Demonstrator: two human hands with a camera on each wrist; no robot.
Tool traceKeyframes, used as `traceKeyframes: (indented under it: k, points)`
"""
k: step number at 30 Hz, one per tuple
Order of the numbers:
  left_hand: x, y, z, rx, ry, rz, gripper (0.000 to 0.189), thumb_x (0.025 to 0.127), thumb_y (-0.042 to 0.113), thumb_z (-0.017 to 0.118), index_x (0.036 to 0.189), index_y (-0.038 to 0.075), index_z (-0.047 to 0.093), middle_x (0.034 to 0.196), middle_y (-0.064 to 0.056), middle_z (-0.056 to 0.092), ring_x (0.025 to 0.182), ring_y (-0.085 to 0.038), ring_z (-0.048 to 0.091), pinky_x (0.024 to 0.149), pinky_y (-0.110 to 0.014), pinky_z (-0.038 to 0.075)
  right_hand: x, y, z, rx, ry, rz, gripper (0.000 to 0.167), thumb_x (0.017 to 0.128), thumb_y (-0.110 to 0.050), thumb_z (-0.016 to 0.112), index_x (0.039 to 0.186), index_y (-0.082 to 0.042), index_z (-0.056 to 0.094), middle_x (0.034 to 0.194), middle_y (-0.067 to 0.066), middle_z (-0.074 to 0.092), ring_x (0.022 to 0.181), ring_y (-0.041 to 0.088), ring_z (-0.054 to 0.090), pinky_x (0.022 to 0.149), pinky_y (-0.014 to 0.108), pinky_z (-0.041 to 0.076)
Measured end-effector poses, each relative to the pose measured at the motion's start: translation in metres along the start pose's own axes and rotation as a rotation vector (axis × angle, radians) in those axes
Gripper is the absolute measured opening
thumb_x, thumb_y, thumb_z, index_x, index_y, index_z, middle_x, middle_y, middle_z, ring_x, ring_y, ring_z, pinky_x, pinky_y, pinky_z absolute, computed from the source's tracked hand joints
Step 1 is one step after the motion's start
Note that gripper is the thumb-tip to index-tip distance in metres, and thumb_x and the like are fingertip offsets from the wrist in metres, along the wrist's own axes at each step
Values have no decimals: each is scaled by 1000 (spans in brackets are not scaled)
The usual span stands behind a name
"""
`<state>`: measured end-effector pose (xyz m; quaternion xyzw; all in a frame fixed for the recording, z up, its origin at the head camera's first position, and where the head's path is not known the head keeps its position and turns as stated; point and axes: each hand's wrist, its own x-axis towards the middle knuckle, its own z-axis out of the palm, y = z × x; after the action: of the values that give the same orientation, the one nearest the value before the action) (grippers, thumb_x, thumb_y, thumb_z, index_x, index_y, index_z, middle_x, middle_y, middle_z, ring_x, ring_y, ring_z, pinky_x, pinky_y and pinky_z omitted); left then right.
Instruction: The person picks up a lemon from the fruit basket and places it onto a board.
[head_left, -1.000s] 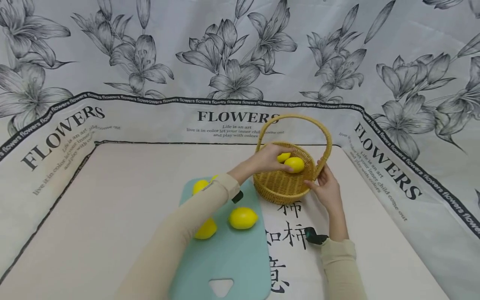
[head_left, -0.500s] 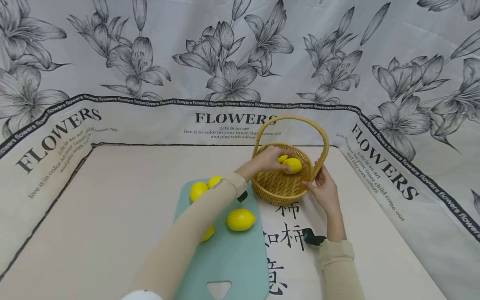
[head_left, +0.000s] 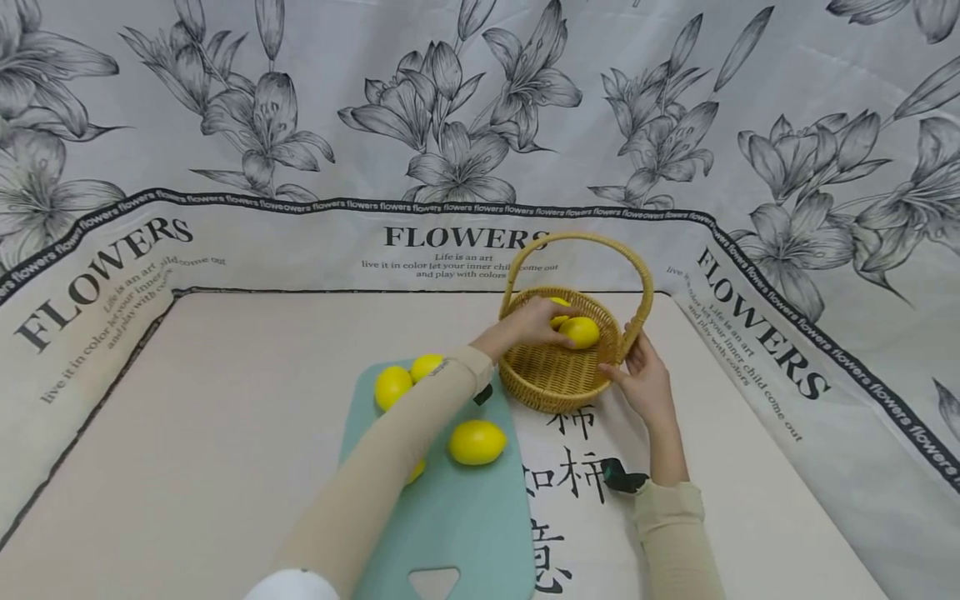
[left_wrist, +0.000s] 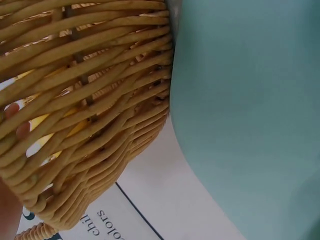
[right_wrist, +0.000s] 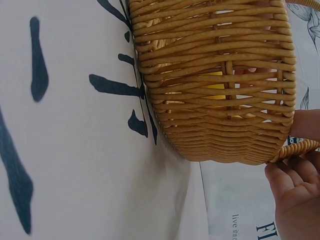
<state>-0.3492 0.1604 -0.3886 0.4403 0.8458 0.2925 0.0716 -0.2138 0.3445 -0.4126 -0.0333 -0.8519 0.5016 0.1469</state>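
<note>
A yellow wicker basket point(head_left: 558, 393) with a tall arched handle stands at the back right, its opening tipped toward me. My left hand point(head_left: 531, 322) reaches over its left rim and pinches a lemon point(head_left: 581, 332) between thumb and fingers, low inside. Just behind, a second lemon point(head_left: 558, 309) is partly covered by those fingers. On the basket's right side, my right hand point(head_left: 647, 382) grips the rim by the handle's foot, thumb inside and fingers outside. The wickerwork point(left_wrist: 85, 105) blocks most of the left hand in the left wrist view; yellow shows through the weave point(right_wrist: 225, 100) in the right.
A pale green cutting board point(head_left: 472, 525) with a triangular hole lies left of the basket. Several lemons rest on it, including one near its right edge point(head_left: 477, 442); my left sleeve point(head_left: 390, 450) covers part of another. Flower-printed cloth point(head_left: 450, 250) rises behind the table.
My left forearm has shifted slightly right over the board, uncovering more of the lemons at its far end. The whole view has drifted a little; both hands keep their holds.
</note>
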Motion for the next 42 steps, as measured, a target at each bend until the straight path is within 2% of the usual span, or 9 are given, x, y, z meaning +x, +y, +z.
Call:
traceKeyframes:
  k: [3,10,13,17,21,25,28,31,42]
  points:
    - [2,-1,5,-5,2,-15,61,86,30,74,140,10,51,139,-7,54,121,-16,52,105,-24,38,-1,1,0,-2,0,9,91,86,2,70,155,-12,13,158,11,21,141,29,26,113,33,26]
    - [6,-4,13,12,26,-37,62,87,31,74,141,11,50,131,-5,60,96,-14,51,85,-21,40,-1,1,1,12,4,-5,91,85,1,71,155,-12,13,157,11,21,142,29,25,114,33,25]
    - [8,-6,15,12,25,-36,63,87,31,74,142,12,49,112,-4,65,84,-12,48,77,-20,38,-1,1,0,18,3,-13,91,85,1,71,155,-12,13,157,10,21,142,29,25,114,35,25]
    - [11,-7,16,2,9,-42,64,87,32,73,143,13,48,87,-4,57,72,-12,41,71,-20,37,-1,2,0,19,3,-19,91,85,1,71,155,-12,14,157,11,21,141,29,26,114,35,25]
    - [14,-8,18,-4,4,-38,63,87,32,73,142,13,49,108,-4,65,80,-10,48,76,-18,40,-1,2,0,22,0,-22,90,85,2,70,155,-10,14,157,12,21,141,29,27,113,31,25]
    - [18,-8,21,3,-2,-29,62,87,31,73,141,13,50,134,-3,58,105,-8,54,92,-17,42,-1,2,0,25,-2,-22,90,85,3,70,154,-9,14,157,12,21,141,29,26,113,28,26]
    - [20,-8,23,6,4,-27,62,86,30,74,141,13,50,135,-3,57,114,-11,53,98,-19,41,-1,1,0,21,0,-31,90,85,4,70,154,-8,14,157,14,22,141,30,26,112,26,26]
    - [20,-10,24,-2,11,-38,62,85,28,75,141,14,51,134,-2,58,114,-11,53,98,-19,41,-1,0,1,21,0,-36,90,85,4,70,154,-7,14,157,16,22,141,30,27,112,27,26]
    - [21,-14,26,-97,23,-61,60,81,26,79,136,14,57,119,-1,65,92,-9,55,80,-16,45,-2,-1,1,22,-5,-26,90,85,2,70,155,-8,14,157,14,21,141,29,26,113,33,25]
